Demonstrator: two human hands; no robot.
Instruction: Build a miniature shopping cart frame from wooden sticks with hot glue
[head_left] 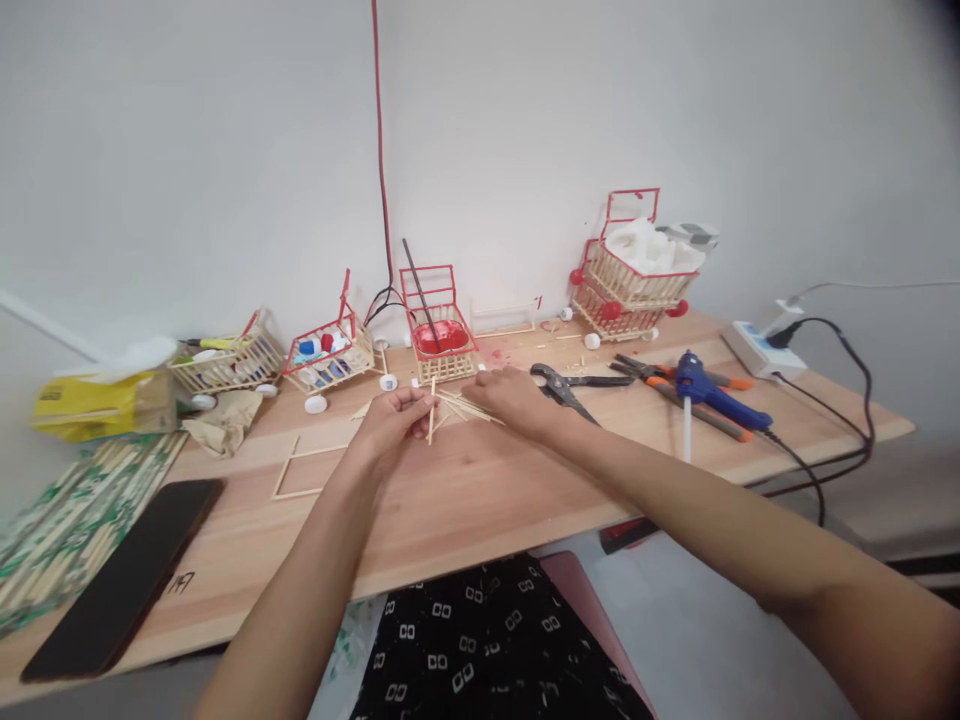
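Note:
My left hand (394, 420) pinches a thin wooden stick (432, 412) and holds it nearly upright over the wooden table (480, 490). My right hand (510, 396) lies palm down on a loose bunch of wooden sticks (469, 407) just right of it. Its fingers rest on the sticks; a grip cannot be made out. Right behind both hands stands a small stick-built cart (442, 340) with a red frame and a red dish inside.
Two more stick carts (330, 355) (229, 362) stand at the left, stacked carts (634, 275) at the back right. Black shears (562, 385), pliers, a blue glue gun (709, 392) and a power strip (757, 350) lie right. A phone (127, 575), chopstick packets and a stick frame (300, 468) lie left.

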